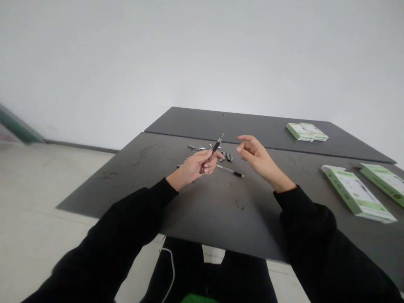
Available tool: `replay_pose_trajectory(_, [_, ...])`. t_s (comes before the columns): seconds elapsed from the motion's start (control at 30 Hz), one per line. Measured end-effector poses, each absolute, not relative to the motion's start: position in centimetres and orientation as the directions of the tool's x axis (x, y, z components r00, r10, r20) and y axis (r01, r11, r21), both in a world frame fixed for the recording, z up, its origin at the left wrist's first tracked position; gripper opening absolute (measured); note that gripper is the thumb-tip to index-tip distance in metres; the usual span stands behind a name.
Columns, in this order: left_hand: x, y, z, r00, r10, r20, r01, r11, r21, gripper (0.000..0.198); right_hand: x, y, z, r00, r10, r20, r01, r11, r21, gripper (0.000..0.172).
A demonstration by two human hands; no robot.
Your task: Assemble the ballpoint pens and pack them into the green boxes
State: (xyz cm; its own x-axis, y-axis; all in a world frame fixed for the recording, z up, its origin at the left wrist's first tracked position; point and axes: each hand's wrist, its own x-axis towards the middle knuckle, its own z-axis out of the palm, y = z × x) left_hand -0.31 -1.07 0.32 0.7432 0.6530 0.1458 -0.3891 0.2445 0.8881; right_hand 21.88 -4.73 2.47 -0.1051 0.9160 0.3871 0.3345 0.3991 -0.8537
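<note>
My left hand (198, 165) is closed around a pen (216, 145) with a dark grip, its tip tilted up and to the right over the table. To the right of that tip, my right hand (254, 155) hovers with thumb and fingers apart and nothing between them. Below the hands another pen (237, 174) with a black grip lies on the dark table; its other end is hidden behind my left hand. Several small pen parts (229, 157) are strewn behind my left hand, partly covered by it.
Green and white boxes (358, 193) lie on the right side of the table (202, 210). Farther back are more such boxes (306, 131). A seam runs across the tabletop, and a pale wall (202, 54) stands behind it. A white cable (173, 269) hangs by my leg.
</note>
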Motion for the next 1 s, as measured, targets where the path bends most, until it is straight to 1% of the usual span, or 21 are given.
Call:
replay_pose_trajectory(0.07, [-1.0, 0.1, 0.9, 0.608, 0.776, 0.167, -0.440, 0.153, 0.885, 0.020, 23.7, -2.3, 1.7, -0.050, 0.938, 0.342, 0.493, 0.321, -0.809, 0.023])
replay_pose_trajectory(0.1, [-1.3, 0.8, 1.0, 0.529, 0.828, 0.187, -0.457, 0.092, 0.884, 0.019, 24.5, -1.2, 1.3, -0.042, 0.948, 0.315, 0.579, 0.280, -0.766, 0.019])
replay_pose_trajectory(0.17, [-1.9, 2.5, 0.7, 0.384, 0.895, 0.225, -0.447, -0.033, 0.894, 0.020, 25.6, 0.8, 0.9, -0.066, 0.965, 0.252, 0.721, 0.221, -0.657, 0.017])
replay_pose_trajectory(0.2, [-2.2, 3.4, 0.4, 0.317, 0.917, 0.243, -0.410, -0.099, 0.907, 0.020, 25.9, 1.5, 0.7, -0.089, 0.970, 0.225, 0.765, 0.211, -0.609, 0.018])
replay_pose_trajectory(0.27, [-2.5, 5.2, -0.6, 0.175, 0.940, 0.294, -0.274, -0.240, 0.931, 0.020, 26.0, 2.5, 0.5, -0.134, 0.974, 0.182, 0.805, 0.214, -0.554, 0.019])
replay_pose_trajectory(0.37, [-2.7, 7.1, -2.1, 0.019, 0.943, 0.332, -0.121, -0.327, 0.937, 0.019, 25.4, 3.0, 0.2, -0.179, 0.964, 0.194, 0.811, 0.256, -0.525, 0.020])
replay_pose_trajectory(0.47, [-2.8, 7.5, -2.6, 0.017, 0.924, 0.382, -0.025, -0.382, 0.924, 0.016, 24.2, 2.8, -0.1, -0.285, 0.932, 0.224, 0.800, 0.360, -0.481, 0.018])
replay_pose_trajectory(0.6, [-2.6, 5.8, -2.0, 0.071, 0.901, 0.429, 0.019, -0.431, 0.902, 0.016, 22.6, 2.4, -0.4, -0.422, 0.881, 0.215, 0.775, 0.474, -0.418, 0.014])
replay_pose_trajectory(0.67, [-2.4, 4.6, -1.6, 0.107, 0.888, 0.448, 0.036, -0.454, 0.890, 0.015, 22.1, 2.4, -0.6, -0.443, 0.872, 0.208, 0.780, 0.489, -0.391, 0.012])
replay_pose_trajectory(0.77, [-2.1, 3.3, -1.3, 0.153, 0.892, 0.426, 0.049, -0.437, 0.898, 0.015, 21.7, 2.4, -1.3, -0.456, 0.871, 0.182, 0.802, 0.491, -0.341, 0.012])
replay_pose_trajectory(0.9, [-1.9, 2.9, -1.4, 0.182, 0.888, 0.423, 0.073, -0.442, 0.894, 0.015, 21.3, 2.2, -1.9, -0.456, 0.875, 0.164, 0.840, 0.484, -0.247, 0.016])
replay_pose_trajectory(0.97, [-1.9, 2.8, -1.5, 0.190, 0.888, 0.419, 0.074, -0.439, 0.895, 0.015, 21.1, 1.9, -1.6, -0.475, 0.861, 0.182, 0.840, 0.505, -0.196, 0.018])
replay_pose_trajectory(1.0, [-1.9, 2.8, -1.5, 0.199, 0.889, 0.413, 0.071, -0.434, 0.898, 0.016, 21.1, 1.8, -1.3, -0.483, 0.852, 0.201, 0.834, 0.518, -0.190, 0.017])
